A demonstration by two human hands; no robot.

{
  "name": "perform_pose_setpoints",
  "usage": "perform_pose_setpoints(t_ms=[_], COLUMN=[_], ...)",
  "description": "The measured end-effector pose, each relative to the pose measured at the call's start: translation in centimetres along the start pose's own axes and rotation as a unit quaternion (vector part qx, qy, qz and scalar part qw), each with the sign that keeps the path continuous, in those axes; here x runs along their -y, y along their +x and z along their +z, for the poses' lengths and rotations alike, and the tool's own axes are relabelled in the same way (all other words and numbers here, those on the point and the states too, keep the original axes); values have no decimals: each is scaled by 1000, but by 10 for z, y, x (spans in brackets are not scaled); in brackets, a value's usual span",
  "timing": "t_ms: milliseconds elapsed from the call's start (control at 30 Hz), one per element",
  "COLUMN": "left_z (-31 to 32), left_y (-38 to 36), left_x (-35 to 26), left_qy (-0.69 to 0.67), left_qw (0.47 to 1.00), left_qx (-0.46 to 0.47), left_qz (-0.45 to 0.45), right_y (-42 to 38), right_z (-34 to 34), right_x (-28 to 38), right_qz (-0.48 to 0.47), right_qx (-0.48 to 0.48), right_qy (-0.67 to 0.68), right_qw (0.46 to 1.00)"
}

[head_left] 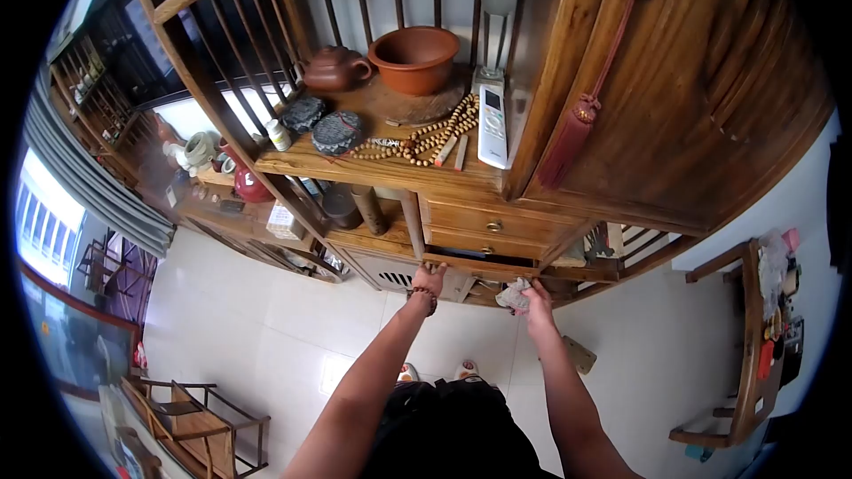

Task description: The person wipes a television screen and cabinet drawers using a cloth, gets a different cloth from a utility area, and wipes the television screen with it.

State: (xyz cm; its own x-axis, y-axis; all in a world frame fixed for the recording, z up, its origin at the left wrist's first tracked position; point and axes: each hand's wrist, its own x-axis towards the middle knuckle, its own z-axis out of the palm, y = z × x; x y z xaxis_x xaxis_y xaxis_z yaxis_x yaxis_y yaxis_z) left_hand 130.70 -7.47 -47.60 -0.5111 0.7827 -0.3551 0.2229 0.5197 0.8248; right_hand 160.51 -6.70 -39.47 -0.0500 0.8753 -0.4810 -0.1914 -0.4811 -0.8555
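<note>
My left hand point(428, 280), with a beaded bracelet point(423, 299) at the wrist, is at the left end of a partly pulled-out drawer point(497, 267). Its fingers appear curled on the drawer's front edge, and a dark gap shows behind that edge. In my right hand point(538, 303) is a crumpled greyish cloth point(513, 294), pinched beside the drawer's right end. Above are two closed drawers, the upper one with a round knob point(493, 226). What lies inside the drawer is hidden.
On the shelf above stand a brown teapot point(334, 68), a terracotta bowl point(414, 60), wooden beads point(426, 140), dark round stones point(337, 132) and a white remote control point(492, 126). A red tassel point(572, 129) hangs at the cabinet door. A wooden chair point(202, 430) stands lower left, a bench point(744, 364) right.
</note>
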Motion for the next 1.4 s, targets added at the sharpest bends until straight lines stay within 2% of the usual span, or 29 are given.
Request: perform_pose_setpoints(t_ms=[33,100,133,167,233,367,467,567,633,667,733,767,800,833,900,967,1000,1067,1133,1167,1233,1267,1300,1367,1400], left_z=[-1,-8,1,1,-10,-10,-12,-13,-13,-19,-25,-27,-44,-43,-60,-72,-85,-120,-162,-176,-187,-196,-213,-290,-307], left_y=[-1,-9,0,-13,-31,-32,-22,-20,-19,-33,-65,-61,-96,-114,-147,-160,-164,-181,-199,-194,-181,-178,-170,-168,-169], left_x=[-11,-24,4,3,-8,-28,-39,-39,-22,-27,-29,-13,-32,-20,-20,-2,7,9,5,20,64,72,82,85,87], left_qy=[-60,-247,-302,-338,-395,-360,-393,-327,-263,-259,-222,-176,-196,-267,-329,-455,-470,-488,-505,-507,-447,-474,-474,-423,-458], left_qw=[998,960,947,937,912,930,905,930,954,957,973,969,956,927,899,850,851,850,853,852,892,880,880,904,889], left_qx=[11,80,90,71,80,55,115,133,141,127,57,174,214,253,260,238,209,176,67,67,37,-1,3,21,-7], left_qz=[-13,-102,-57,-47,-78,-49,-112,-105,-34,-29,38,-23,-52,-82,-125,-119,-107,-87,-117,-109,-56,-25,-18,-54,-18], right_y=[5,12,9,9,9,19,18,31,26,21,16,18,0,-22,-20,-49,-62,-80,-85,-87,-97,-111,-115,-138,-152], right_z=[0,-5,-2,-1,0,20,33,27,24,22,20,27,46,68,100,146,164,193,214,224,252,271,289,353,374], right_x=[2,4,2,0,-8,8,25,23,23,21,3,-7,1,10,-6,7,17,20,13,7,-3,-10,-15,-34,-34], right_qz=[-2,4,43,35,52,44,93,108,104,84,57,48,19,-11,-79,-168,-205,-207,-210,-212,-217,-222,-229,-214,-226], right_qx=[8,74,36,47,95,174,155,182,184,185,156,128,189,250,316,437,451,473,497,506,520,514,510,501,482], right_qy=[-1,-5,2,3,57,96,54,76,60,39,-26,-69,-99,-127,-233,-224,-282,-266,-305,-325,-364,-294,-295,-328,-344], right_qw=[1000,997,998,998,993,979,982,974,976,978,986,988,977,960,917,855,822,814,784,770,741,775,775,772,774])
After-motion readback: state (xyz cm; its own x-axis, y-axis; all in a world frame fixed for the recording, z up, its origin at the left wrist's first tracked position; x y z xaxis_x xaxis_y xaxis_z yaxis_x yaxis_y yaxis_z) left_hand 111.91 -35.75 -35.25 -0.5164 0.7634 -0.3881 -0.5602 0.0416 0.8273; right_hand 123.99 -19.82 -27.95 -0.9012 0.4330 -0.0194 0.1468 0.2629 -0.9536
